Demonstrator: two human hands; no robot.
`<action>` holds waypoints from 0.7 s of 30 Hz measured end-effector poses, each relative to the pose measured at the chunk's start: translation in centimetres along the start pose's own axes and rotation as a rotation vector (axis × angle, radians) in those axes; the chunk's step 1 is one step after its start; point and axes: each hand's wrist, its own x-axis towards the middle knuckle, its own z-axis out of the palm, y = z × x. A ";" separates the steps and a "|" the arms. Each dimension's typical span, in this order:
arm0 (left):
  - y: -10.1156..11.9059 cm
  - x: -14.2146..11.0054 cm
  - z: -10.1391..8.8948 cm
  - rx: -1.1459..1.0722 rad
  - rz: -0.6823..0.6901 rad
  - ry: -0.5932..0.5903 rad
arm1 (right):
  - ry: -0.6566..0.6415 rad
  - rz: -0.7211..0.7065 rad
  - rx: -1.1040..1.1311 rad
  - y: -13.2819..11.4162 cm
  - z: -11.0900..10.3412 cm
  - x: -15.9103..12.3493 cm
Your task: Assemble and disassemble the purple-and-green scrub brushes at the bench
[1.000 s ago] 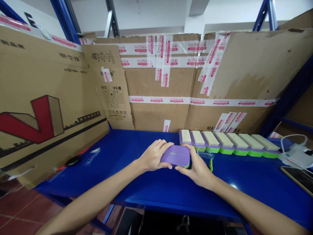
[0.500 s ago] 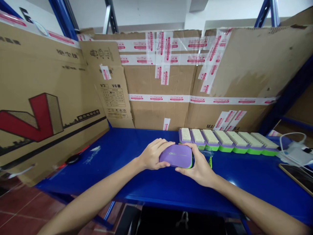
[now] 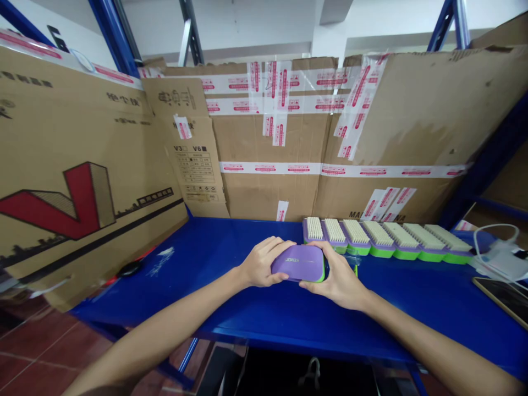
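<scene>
Reaching over the tabletop (image 3: 247, 316), you have seven bristled blocks (image 3: 378, 234) lined up beyond the fingers of your right hand (image 3: 341, 281), while one purple-and-green block (image 3: 298, 264), outside that row, completion unclear, sits gripped between those and your left hand (image 3: 259, 265).

Blue tabletop (image 3: 247, 313) w/ whitish scuffs (image 3: 159, 261) on the L side, nr a blk round item (image 3: 129, 269) and sth red. Big cardbd sheet (image 3: 111, 137) on L w/ red/blk "V" graphic (image 3: 88, 201); taped cardbd panels (image 3: 268, 192) stand along the back, w/ red-and-wht tape strips (image 3: 270, 168). Far R: wht adapter-like block (image 3: 497, 256) w/ wht cable (image 3: 490, 226), dark-screened phone (image 3: 501, 300) just in front. Blue metal post (image 3: 113, 33) upper L, pale wall (image 3: 256, 25) behind, reddish tile flr (image 3: 49, 341) btm L.
</scene>
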 end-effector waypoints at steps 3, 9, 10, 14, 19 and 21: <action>0.0 0.2 0.0 -0.009 -0.007 -0.013 | -0.007 0.007 0.014 -0.1 -0.2 0.2; 0.2 0.3 -0.3 -0.011 -0.018 -0.030 | -0.013 0.027 0.035 0.0 -0.4 0.3; 0.2 0.2 -0.4 -0.019 -0.022 -0.033 | -0.014 0.030 0.035 -0.1 -0.4 0.3; 0.0 0.1 -0.3 -0.053 -0.044 -0.055 | -0.012 0.034 0.027 -0.1 -0.4 0.4; -0.2 -0.2 -0.3 -0.085 -0.033 -0.059 | -0.007 0.047 0.029 -0.3 -0.4 0.4; -0.3 -0.3 -0.2 -0.092 -0.020 -0.056 | -0.012 0.049 0.025 -0.3 -0.4 0.4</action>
